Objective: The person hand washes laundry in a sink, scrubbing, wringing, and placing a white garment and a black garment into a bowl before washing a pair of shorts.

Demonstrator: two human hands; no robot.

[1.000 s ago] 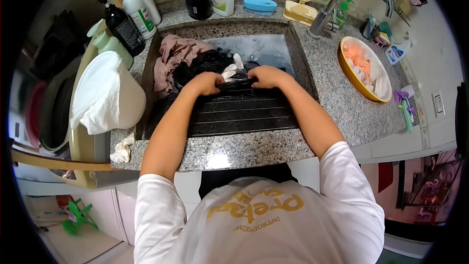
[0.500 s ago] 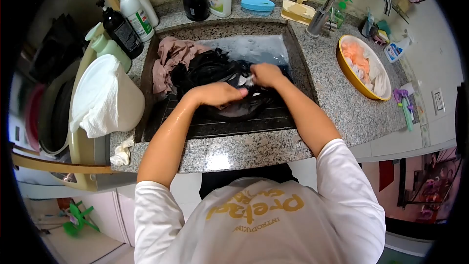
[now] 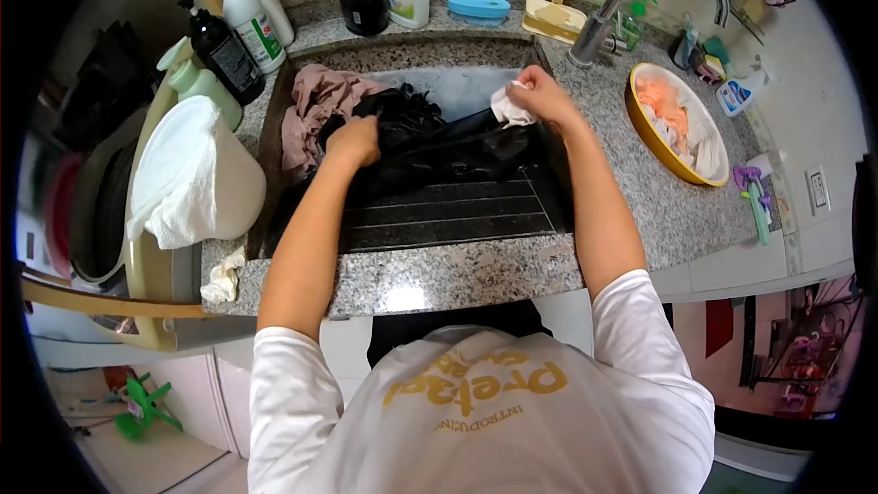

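Note:
Wet black garment (image 3: 448, 151) is stretched across the stone sink (image 3: 549, 210), between my two hands. My left hand (image 3: 355, 140) is closed on its left part, fingers curled into the dark fabric. At the right, my right hand (image 3: 546, 96) pinches a pale, whitish piece of cloth (image 3: 510, 108) at the garment's end; whether the two are sewn together I cannot tell. A dusty-pink garment (image 3: 320, 105) lies bunched in the sink's left back corner. Soapy water (image 3: 457, 87) shows behind the black fabric, and a ridged black washboard surface (image 3: 439, 215) in front.
A white bucket (image 3: 233, 178) with a white cloth over it stands left. Behind it are pump bottles (image 3: 219, 55). Along the back sit a blue brush (image 3: 478, 5), a soap dish (image 3: 553, 20) and the faucet (image 3: 594, 32). A yellow-rimmed basin (image 3: 645, 133) holds clothes at right.
My hands have moved apart: the left went left and up, the right went right and up with the pale cloth. The black garment is now drawn out sideways, uncovering more of the ridged surface.

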